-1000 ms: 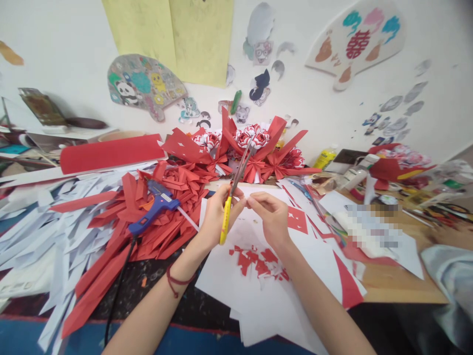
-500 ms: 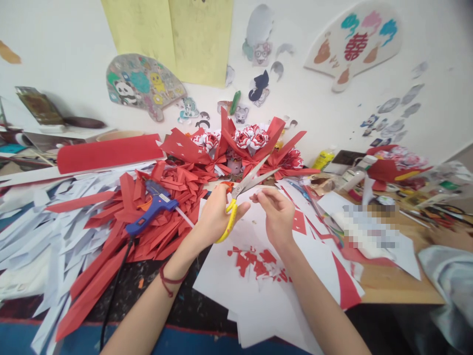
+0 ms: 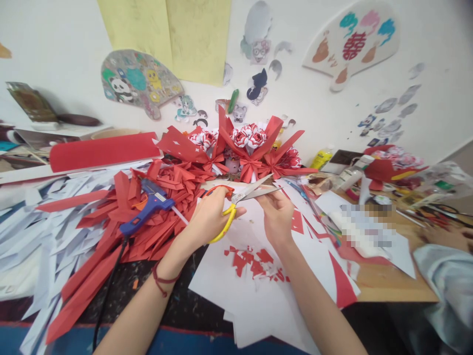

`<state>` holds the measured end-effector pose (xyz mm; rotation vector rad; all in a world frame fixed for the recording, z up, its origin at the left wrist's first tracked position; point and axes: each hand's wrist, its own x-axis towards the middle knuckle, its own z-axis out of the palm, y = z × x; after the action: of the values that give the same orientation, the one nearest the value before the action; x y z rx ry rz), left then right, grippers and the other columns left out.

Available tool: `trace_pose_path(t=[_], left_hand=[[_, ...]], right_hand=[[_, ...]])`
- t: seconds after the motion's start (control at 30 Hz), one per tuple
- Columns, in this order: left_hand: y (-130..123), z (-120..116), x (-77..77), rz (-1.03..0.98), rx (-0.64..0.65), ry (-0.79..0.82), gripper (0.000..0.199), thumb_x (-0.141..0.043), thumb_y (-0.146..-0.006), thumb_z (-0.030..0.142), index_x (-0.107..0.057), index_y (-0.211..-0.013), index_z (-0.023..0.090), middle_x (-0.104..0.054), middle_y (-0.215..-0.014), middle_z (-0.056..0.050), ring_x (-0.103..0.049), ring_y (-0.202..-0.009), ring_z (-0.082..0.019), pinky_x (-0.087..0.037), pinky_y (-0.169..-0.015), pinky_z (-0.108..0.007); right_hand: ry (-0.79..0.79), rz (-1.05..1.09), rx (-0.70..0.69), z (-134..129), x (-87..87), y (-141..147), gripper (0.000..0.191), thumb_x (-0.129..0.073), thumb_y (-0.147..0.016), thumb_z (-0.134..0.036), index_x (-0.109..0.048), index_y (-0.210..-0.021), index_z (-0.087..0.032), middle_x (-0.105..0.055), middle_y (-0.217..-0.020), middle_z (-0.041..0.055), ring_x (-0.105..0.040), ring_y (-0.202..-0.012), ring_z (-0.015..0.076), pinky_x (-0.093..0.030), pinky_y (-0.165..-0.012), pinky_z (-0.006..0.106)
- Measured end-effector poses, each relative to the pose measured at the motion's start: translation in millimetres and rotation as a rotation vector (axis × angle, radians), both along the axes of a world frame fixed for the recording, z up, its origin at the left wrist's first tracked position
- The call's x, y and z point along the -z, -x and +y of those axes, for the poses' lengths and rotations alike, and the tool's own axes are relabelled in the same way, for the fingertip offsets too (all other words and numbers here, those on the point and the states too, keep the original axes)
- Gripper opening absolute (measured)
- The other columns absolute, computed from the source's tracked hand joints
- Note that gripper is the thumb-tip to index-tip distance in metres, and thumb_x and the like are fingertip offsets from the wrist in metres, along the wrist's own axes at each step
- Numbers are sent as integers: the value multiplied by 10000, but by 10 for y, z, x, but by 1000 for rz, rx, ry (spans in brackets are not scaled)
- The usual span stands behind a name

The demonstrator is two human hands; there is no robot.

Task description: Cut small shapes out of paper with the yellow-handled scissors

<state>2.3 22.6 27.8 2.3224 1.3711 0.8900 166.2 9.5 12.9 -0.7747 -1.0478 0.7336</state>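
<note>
My left hand (image 3: 209,214) grips the scissors (image 3: 238,196), blades parted, above the white sheets (image 3: 246,308). The blades overlap the fingers of my right hand (image 3: 278,214) in view; these are curled, and I cannot tell what they pinch. Done: red scraps (image 3: 256,267) lie cut below; paper flowers (image 3: 249,136) stand assembled beyond. Remaining: folded red strips (image 3: 155,241) lie loose, apparently unassembled.

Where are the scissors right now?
In the head view, the scissors are near the centre, held in the left hand, their parted blades pointing toward the right hand.
</note>
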Motion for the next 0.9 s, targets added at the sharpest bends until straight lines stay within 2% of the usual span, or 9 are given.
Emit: trace_pose_path(t=[0.9], left_hand=[[-22, 8, 49, -6, -4, 15, 433, -536, -790, 572, -496, -987, 188, -589, -763, -32, -564, -672, -199, -340, -577, -278]], right_hand=[[16, 23, 53, -6, 21, 28, 190, -729, -705, -256, -686, -875, -181, -700, -904, 42, -646, -847, 177, -500, -844, 351]])
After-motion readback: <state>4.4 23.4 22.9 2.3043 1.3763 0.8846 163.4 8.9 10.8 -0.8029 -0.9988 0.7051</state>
